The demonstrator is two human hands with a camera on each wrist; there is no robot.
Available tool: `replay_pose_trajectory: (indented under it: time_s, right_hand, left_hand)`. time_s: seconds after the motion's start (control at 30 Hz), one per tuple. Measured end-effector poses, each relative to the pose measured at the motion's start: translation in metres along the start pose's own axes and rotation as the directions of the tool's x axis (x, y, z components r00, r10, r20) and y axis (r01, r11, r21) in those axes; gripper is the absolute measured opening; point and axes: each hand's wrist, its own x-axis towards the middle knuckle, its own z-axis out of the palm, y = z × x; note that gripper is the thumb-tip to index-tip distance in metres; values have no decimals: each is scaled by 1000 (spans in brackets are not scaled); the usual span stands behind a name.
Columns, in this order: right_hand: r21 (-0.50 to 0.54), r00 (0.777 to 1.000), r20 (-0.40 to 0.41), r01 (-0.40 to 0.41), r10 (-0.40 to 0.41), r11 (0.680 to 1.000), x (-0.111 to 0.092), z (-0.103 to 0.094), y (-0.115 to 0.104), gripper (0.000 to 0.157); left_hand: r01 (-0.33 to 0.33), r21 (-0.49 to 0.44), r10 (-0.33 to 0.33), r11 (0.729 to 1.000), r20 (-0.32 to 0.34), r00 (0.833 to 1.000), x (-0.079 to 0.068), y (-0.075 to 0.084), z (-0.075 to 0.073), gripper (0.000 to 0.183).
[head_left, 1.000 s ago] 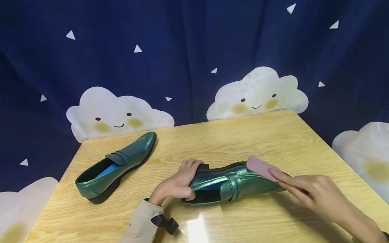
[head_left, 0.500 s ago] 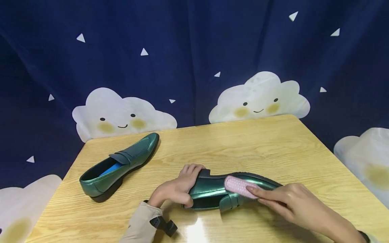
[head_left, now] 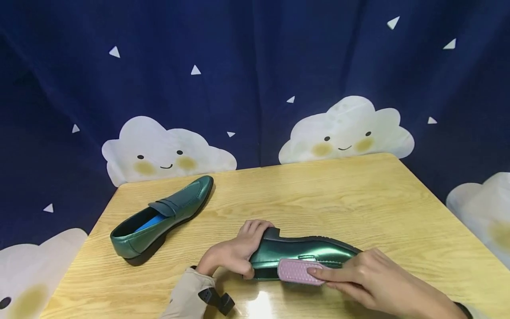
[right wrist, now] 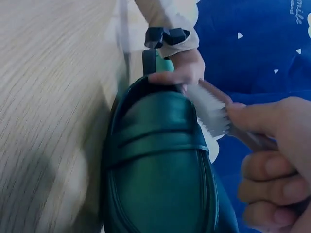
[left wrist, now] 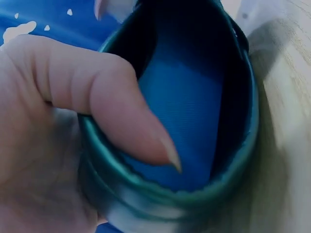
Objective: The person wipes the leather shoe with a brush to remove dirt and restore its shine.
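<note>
A shiny green loafer (head_left: 330, 251) lies on its side, black sole facing the far side of the table and toe to the right. My left hand (head_left: 233, 254) grips its heel; in the left wrist view the thumb (left wrist: 131, 114) hooks over the rim onto the blue insole (left wrist: 187, 107). My right hand (head_left: 370, 283) holds a pink brush (head_left: 296, 271) by its handle, with a finger on the dotted back. White bristles (right wrist: 209, 109) face the shoe's upper side in the right wrist view. In the head view the brush covers part of the strap and opening.
A matching green loafer (head_left: 175, 215) stands upright on the left of the wooden table (head_left: 318, 195), toe pointing to the back right. Behind the table hangs a dark blue curtain (head_left: 239, 66) with smiling clouds and white triangles.
The brush in my right hand has swept left along the loafer, from near the toe to the strap and opening. My left hand keeps its grip on the heel. The head view has shifted slightly.
</note>
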Motion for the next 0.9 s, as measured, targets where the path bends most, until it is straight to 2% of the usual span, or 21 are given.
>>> replay_pose_trajectory:
  time_s: [0.1,0.17,0.23,0.33,0.43,0.5,0.6,0.7,0.73,0.83,0.9]
  right_hand:
    - [-71,997,-37,-70,68,995,3,1,-2,42]
    - [-165,991,-78,-117,105,979,7,2,-3,39]
    - [-225,988,-71,-148,135,963,8,4,-8,38]
    - [-190,990,16,-138,143,972,8,6,-19,39]
    - [-119,993,49,-98,105,988,10,7,-25,41]
    - [-119,994,19,-106,109,987,13,7,-24,40]
    - [-236,990,-68,-138,125,962,19,10,-16,31]
    - [-322,986,-99,-160,134,933,21,17,-12,42]
    - [-325,988,-95,-148,123,934,21,20,-12,45]
    - [-221,997,-28,-71,66,973,19,25,-19,34]
    - [-149,1000,3,-27,28,988,20,26,-24,38]
  left_hand:
    - [9,6,-9,1000,-6,1000,0,1,-1,112]
    - [9,15,-9,1000,-7,1000,0,1,-1,111]
    - [5,17,-5,1000,-1,1000,0,2,0,112]
    - [-5,23,5,1000,-2,1000,-1,3,1,111]
    - [-8,22,8,1000,-9,1000,-1,4,1,112]
    - [-9,24,10,1000,-16,1000,-1,4,1,112]
    - [-9,33,10,999,-21,1000,-1,3,1,109]
    - [-16,45,17,999,-8,1000,-2,2,1,107]
    - [-18,45,19,999,-5,1000,-2,3,2,106]
    - [-21,49,22,999,-3,1000,-3,3,3,108]
    - [-26,54,27,998,-19,999,-2,3,3,108]
